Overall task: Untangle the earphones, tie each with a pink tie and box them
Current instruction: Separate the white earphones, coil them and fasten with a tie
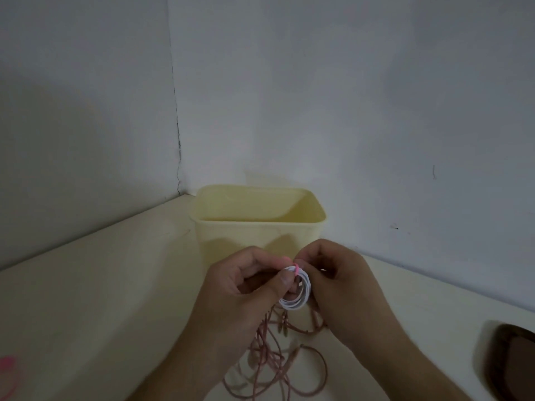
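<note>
Box (258,227) behind hands (292,282), loose cords (272,360) on table (95,299) below.

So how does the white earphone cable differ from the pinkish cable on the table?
The white earphone cable is wound into a small neat coil; the pinkish cable lies loose and tangled. The white one is held up by the left hand and right hand; the pinkish one rests on the table. Only the white one has a pink tie. Both are thin cords.

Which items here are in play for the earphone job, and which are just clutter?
In play: white earphone coil, pink tie, left hand, right hand, pinkish tangled earphones, cream box, spare pink ties.
Clutter: dark brown object.
</note>
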Demonstrator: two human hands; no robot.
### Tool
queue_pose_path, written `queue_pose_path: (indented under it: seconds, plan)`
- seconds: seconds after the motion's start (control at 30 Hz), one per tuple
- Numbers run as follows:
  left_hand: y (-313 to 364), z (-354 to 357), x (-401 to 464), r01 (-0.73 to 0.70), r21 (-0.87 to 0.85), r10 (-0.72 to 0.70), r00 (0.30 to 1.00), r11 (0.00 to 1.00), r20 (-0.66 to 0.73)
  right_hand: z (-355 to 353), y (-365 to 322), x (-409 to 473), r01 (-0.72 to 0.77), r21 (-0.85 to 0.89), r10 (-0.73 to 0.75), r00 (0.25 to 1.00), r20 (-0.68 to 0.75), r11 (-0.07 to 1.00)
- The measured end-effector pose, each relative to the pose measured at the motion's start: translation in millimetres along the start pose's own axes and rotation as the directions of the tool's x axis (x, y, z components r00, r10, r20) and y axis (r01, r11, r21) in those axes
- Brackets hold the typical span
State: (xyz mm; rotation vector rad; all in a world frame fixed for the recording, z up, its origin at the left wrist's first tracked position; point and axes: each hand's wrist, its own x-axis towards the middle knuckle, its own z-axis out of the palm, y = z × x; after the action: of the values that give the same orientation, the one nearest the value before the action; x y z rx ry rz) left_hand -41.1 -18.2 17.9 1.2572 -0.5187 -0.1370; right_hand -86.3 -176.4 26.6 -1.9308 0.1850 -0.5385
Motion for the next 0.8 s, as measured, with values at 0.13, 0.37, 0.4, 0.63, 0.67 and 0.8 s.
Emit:
queue_pose_path:
  seconds: [0.13, 0.37, 0.4, 0.63, 0.67, 0.8]
  plan:
    - [3, -2, 1, -0.01, 0.055, 0.011, 1.0, 0.998, -0.01, -2, -4, -1, -0.012, -0.001, 0.012, 1.0, 0.007, 1.0]
    - [1, -2, -1, 0.007, 0.045, -0.007, 1.0, 0.999, 0.012, -1, -3, -1, -0.029, 0.024, 0.029, 0.999, -0.014, 0.999]
    - [1, -2, -1, 0.002, 0.044, -0.003, 1.0, 0.999, 0.016, -3, -4, -1, -0.036, 0.051, 0.037, 0.999, -0.018, 0.998]
    - [-2, -3, 2, -0.05, 0.132, 0.058, 0.996, 0.99, -0.061, -2, -6, -3, -0.046, 0.114, 0.039, 0.997, 0.064, 0.992]
    - [-3, -3, 2, -0.054, 0.138, 0.064, 0.996, 0.989, -0.067, -2, -7, -4, -0.048, 0.108, 0.04, 0.996, 0.082, 0.993]
    - [-3, -2, 2, -0.065, 0.159, 0.078, 0.994, 0.985, -0.075, -6, -12, -4, -0.149, 0.24, 0.115, 0.982, 0.149, 0.959]
